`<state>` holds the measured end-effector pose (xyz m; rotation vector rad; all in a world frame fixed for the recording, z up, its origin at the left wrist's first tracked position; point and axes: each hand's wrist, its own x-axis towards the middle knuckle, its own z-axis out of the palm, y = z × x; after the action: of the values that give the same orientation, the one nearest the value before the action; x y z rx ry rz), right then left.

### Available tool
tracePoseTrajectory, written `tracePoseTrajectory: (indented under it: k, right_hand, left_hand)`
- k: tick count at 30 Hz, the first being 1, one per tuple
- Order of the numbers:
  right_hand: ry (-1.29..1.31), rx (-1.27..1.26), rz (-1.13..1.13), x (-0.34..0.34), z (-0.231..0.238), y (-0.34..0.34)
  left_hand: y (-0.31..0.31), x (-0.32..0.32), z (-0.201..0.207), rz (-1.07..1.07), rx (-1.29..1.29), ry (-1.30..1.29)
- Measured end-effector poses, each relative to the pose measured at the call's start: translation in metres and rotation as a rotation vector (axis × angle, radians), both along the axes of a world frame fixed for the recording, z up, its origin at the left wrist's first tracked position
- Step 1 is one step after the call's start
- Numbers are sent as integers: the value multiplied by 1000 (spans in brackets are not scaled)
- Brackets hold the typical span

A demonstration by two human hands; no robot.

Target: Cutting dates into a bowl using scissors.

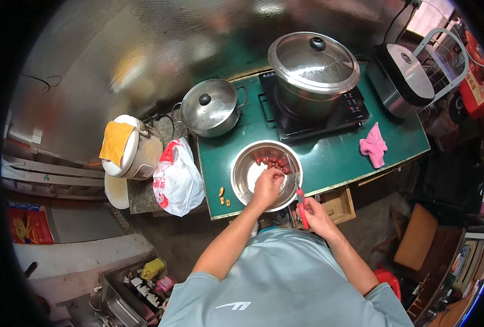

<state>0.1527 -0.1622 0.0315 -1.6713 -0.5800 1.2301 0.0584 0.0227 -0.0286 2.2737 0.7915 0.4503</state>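
A steel bowl (pixel 238 188) stands at the table's front edge, with several small dark red fruits (pixel 273 162), like red dates, against its far inner wall. My left hand (pixel 268 188) reaches into the bowl, fingers pinched together beside the fruits; what they hold, if anything, is hidden. At the bowl's right front rim, my right hand (pixel 316 216) is closed around a slim red-handled tool (pixel 302 209) that points toward the bowl. Its working end is too small to name. Several small brownish-yellow pieces (pixel 221 192) lie on the table left of the bowl.
On the green table (pixel 329 163), a large lidded pot (pixel 314 71) sits on a black cooktop (pixel 285 129). A smaller lidded pot (pixel 209 109), a pink cloth (pixel 373 146) and a steel-and-black appliance (pixel 402 82) stand around. Left are a white bag (pixel 179 180) and rice cooker (pixel 146 155).
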Motion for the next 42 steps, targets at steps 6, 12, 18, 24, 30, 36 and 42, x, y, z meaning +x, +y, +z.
tracePoseTrajectory:
  k: [6,12,18,24,30,36,42]
  right_hand:
    - [-362,-244,260,-6,28,12]
    - [-510,-194,383,-17,37,22]
    - [-548,-221,440,-21,38,26]
    - [-560,-224,452,-19,34,23]
    - [-506,-177,444,-16,27,20]
    - [-328,-138,400,-13,33,22]
    - [-324,-161,371,-17,35,23]
  left_hand:
    - [7,-35,27,423,-1314,-554]
    - [-1,-47,29,418,-1441,-760]
    - [-7,-49,25,375,-1445,-768]
    - [-11,-46,29,368,-1398,-757]
    - [-13,-46,29,351,-1345,-767]
    - [-12,-44,31,412,-1279,-764]
    - [-13,-45,30,426,-1268,-748]
